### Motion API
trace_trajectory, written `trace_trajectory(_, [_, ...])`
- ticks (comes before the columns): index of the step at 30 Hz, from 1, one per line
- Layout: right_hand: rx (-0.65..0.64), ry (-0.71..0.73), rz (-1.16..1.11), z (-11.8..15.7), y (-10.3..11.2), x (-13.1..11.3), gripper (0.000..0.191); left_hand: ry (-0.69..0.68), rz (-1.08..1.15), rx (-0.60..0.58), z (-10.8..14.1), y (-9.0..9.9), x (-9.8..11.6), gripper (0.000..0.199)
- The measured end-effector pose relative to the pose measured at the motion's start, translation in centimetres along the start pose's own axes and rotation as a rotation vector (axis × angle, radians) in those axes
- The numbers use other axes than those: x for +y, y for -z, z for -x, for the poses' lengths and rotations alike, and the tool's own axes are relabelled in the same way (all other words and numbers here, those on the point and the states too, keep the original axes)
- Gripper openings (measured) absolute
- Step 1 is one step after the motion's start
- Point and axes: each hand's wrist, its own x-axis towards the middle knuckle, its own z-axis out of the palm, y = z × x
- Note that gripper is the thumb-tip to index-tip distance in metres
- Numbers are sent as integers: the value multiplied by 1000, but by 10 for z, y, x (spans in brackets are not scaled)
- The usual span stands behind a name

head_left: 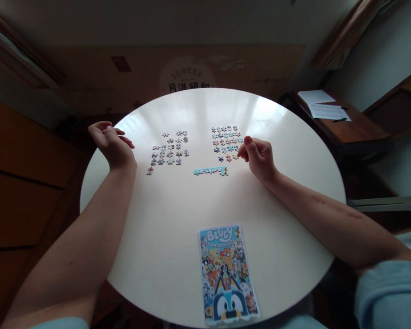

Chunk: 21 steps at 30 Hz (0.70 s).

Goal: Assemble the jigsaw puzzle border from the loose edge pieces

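Jigsaw pieces [225,142] lie spaced in two groups on the bench [164,219], likely so each shows, the right hand [259,156] curled just beside one group, any pinch indiscernible, the left hand [113,145] loosely bent, fingers slightly spread.

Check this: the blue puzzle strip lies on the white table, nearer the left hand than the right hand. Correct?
Not quite: the head view shows the blue puzzle strip on the white table, but nearer the right hand than the left hand.
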Motion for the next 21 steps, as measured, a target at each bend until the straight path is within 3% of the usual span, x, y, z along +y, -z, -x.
trace_trajectory(8, [48,-130,-65,7,-3,-13,59,-10,64,41,5,10,3,14])
trace_trajectory(12, [-7,-95,-51,13,-5,-11,56,12,72,43,3,13,-6,12])
trace_trajectory(21, [-147,-40,9,18,-8,-10,55,0,1,-32,7,15,-12,29])
